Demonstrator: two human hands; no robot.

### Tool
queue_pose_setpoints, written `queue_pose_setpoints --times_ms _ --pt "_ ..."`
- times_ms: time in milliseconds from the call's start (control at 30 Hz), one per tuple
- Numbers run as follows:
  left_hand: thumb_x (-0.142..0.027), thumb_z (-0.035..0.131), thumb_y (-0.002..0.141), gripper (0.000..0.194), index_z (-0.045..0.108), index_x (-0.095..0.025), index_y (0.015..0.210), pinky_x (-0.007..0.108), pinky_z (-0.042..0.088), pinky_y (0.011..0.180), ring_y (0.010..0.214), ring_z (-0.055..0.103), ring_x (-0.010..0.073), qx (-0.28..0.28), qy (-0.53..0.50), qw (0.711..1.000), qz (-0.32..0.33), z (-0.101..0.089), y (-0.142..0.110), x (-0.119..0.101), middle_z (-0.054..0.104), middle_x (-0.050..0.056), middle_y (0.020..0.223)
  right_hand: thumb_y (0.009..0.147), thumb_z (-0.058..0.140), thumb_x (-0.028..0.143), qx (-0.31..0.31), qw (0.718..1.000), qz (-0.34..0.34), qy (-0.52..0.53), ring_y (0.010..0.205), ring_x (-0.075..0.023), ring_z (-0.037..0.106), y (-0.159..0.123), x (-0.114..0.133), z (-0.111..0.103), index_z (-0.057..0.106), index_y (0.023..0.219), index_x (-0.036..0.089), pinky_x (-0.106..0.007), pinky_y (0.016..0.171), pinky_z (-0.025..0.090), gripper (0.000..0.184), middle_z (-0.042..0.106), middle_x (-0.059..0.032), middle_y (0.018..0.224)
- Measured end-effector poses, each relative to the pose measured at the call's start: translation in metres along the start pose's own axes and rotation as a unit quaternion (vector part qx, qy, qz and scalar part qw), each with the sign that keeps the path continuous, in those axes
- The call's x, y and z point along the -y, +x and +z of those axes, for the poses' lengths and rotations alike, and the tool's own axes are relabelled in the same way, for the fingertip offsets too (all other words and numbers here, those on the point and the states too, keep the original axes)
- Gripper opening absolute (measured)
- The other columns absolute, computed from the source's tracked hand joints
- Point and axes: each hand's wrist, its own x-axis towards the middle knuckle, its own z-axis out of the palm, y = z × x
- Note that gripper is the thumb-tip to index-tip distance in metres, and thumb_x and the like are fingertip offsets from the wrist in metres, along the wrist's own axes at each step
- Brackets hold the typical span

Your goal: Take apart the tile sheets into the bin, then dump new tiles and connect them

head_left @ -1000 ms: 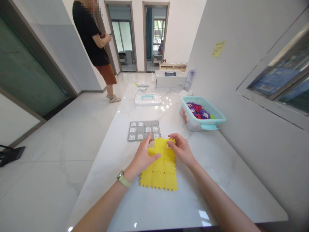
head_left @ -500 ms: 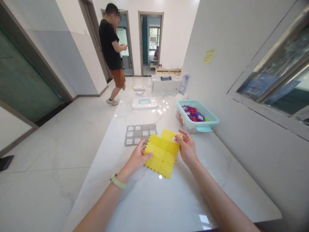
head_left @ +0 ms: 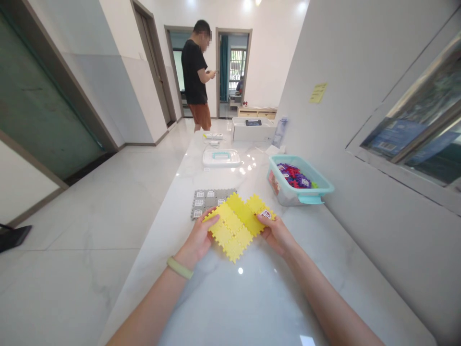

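A panel of joined yellow interlocking tiles (head_left: 232, 228) is held above the white table, bent along its seams. My left hand (head_left: 201, 236) grips its left corner, thumb on top and fingers beneath. At the right end, my right hand (head_left: 275, 231) pinches a yellow tile that bears a white window sticker (head_left: 265, 215). Behind the panel lies a flat grey panel of joined tiles (head_left: 197, 203) with white window stickers, partly covered by the yellow one and my left hand.
A light-blue tub (head_left: 319, 190) of purple, red and green pieces stands at the right by the wall. Farther back are a white lid (head_left: 221, 158), a white box (head_left: 248, 133) with a phone on it, and a clear bottle (head_left: 280, 132). A person (head_left: 195, 72) stands beyond the table.
The yellow panel has been turned and now bends more along its seams. My right hand has shifted lower on the stickered tile. The view has swung slightly left, and the person appears farther right.
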Motion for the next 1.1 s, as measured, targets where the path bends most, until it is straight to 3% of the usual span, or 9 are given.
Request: queue_pose_setpoints --times_ms 100,267,567,833,967,1100 --pt "-0.029 0.071 0.076 0.047 0.06 -0.015 0.119 0.042 0.054 0.091 0.108 0.065 0.0305 0.016 -0.088 0.996 -0.03 0.005 -0.003 0.007 0.068 0.014 0.117 0.068 0.082 0.031 -0.005 1.0 0.009 0.018 0.101 -0.0258 0.07 -0.001 -0.003 0.004 0.069 0.104 0.022 -0.035 0.083 0.06 0.039 0.072 -0.0054 0.113" --pt "-0.031 0.06 0.083 0.05 0.054 -0.012 0.129 0.046 0.054 0.091 0.108 0.065 0.0319 0.007 -0.135 0.985 -0.104 0.016 -0.011 0.023 0.067 0.016 0.12 0.07 0.082 0.03 -0.026 0.999 0.01 0.043 0.103 -0.0249 0.069 -0.005 -0.008 0.013 0.069 0.104 0.023 -0.033 0.084 0.061 0.037 0.071 -0.0049 0.117" --pt "-0.027 0.059 0.085 0.052 0.05 -0.013 0.134 0.045 0.053 0.093 0.108 0.066 0.0309 0.019 -0.156 0.982 -0.109 0.015 -0.013 0.018 0.066 0.016 0.123 0.074 0.079 0.032 -0.009 1.0 0.006 0.025 0.105 -0.0259 0.069 -0.007 -0.009 0.01 0.069 0.106 0.025 -0.032 0.084 0.062 0.035 0.072 -0.0034 0.117" --pt "-0.026 0.057 0.09 0.049 0.048 -0.011 0.136 0.041 0.051 0.095 0.106 0.067 0.0291 0.031 -0.206 0.969 -0.134 0.01 -0.007 0.021 0.067 0.017 0.119 0.073 0.08 0.025 -0.011 0.996 0.054 0.074 0.103 -0.023 0.07 -0.007 -0.014 0.012 0.066 0.111 0.022 -0.028 0.083 0.062 0.041 0.07 -0.0044 0.12" --pt "-0.042 0.048 0.097 0.05 0.049 -0.013 0.137 0.041 0.049 0.098 0.111 0.064 0.0283 0.038 -0.216 0.968 -0.124 0.014 -0.006 0.019 0.066 0.016 0.121 0.071 0.082 0.025 -0.005 0.996 0.057 0.068 0.099 -0.0223 0.071 -0.01 -0.017 0.019 0.066 0.11 0.021 -0.026 0.081 0.061 0.042 0.072 -0.0048 0.116" --pt "-0.065 0.042 0.092 0.065 0.052 -0.016 0.135 0.04 0.046 0.103 0.119 0.059 0.0284 0.076 -0.232 0.966 -0.09 0.017 -0.008 0.018 0.064 0.014 0.126 0.075 0.08 0.03 0.021 0.997 0.063 0.049 0.1 -0.0236 0.07 -0.018 -0.022 0.028 0.063 0.116 0.019 -0.03 0.083 0.06 0.046 0.071 -0.0073 0.116"
